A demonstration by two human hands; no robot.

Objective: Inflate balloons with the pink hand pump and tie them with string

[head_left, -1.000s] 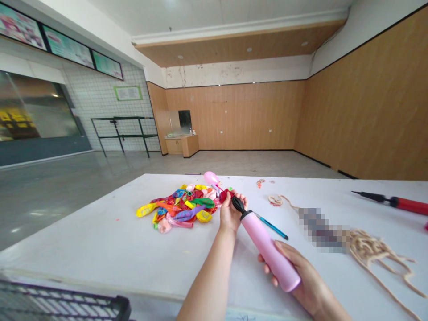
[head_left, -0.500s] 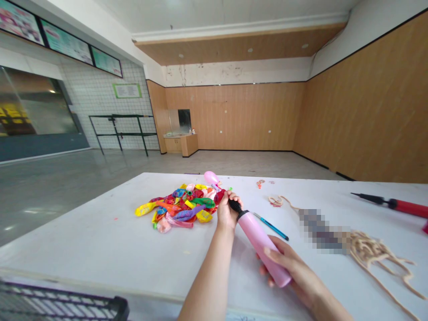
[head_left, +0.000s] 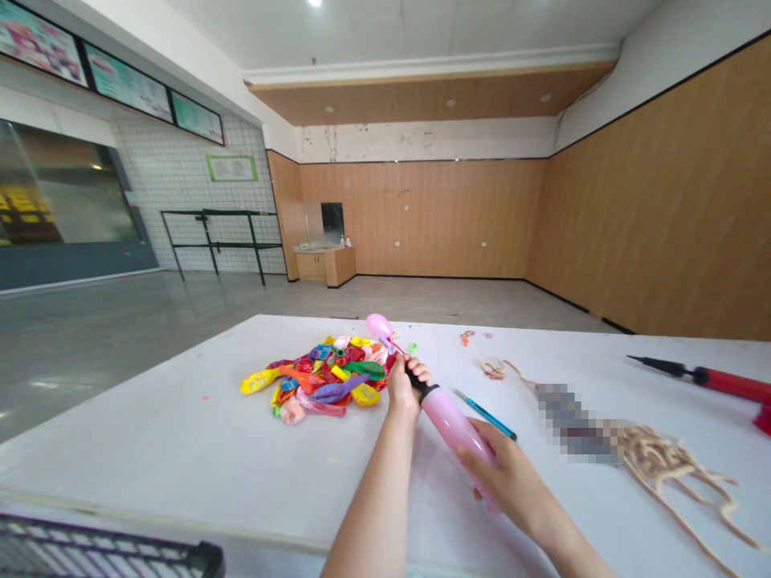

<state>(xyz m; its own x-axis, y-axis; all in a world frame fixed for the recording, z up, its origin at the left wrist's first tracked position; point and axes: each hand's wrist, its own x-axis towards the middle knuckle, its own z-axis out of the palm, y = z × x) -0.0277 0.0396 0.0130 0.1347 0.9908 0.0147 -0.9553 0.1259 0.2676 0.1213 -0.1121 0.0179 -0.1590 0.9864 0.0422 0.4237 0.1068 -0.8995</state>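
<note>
A pink hand-held balloon pump (head_left: 449, 419) with a black nozzle end slants between my two hands above the white table. My left hand (head_left: 403, 389) is closed around the nozzle end, together with what looks like a red balloon (head_left: 391, 365) poking out toward the pile. Fingers hide where balloon and nozzle meet. Further down, my right hand (head_left: 499, 461) wraps the pink barrel near its lower end. Just left of my left hand lies a heap of uninflated balloons (head_left: 328, 377) in many colours. A small inflated pink balloon (head_left: 379, 325) rests behind it.
A blue pen-like stick (head_left: 491, 416) lies right of the pump. Beige cord (head_left: 659, 453) runs beside a blurred-out patch. At the far right is a red pump with a black tip (head_left: 711, 380). Small rings (head_left: 467, 337) lie toward the back. A black basket (head_left: 108, 550) stands at the near left.
My right hand and the pump's lower end have shifted slightly left in view. My left hand keeps its grip on the nozzle end. The view has tilted up a little.
</note>
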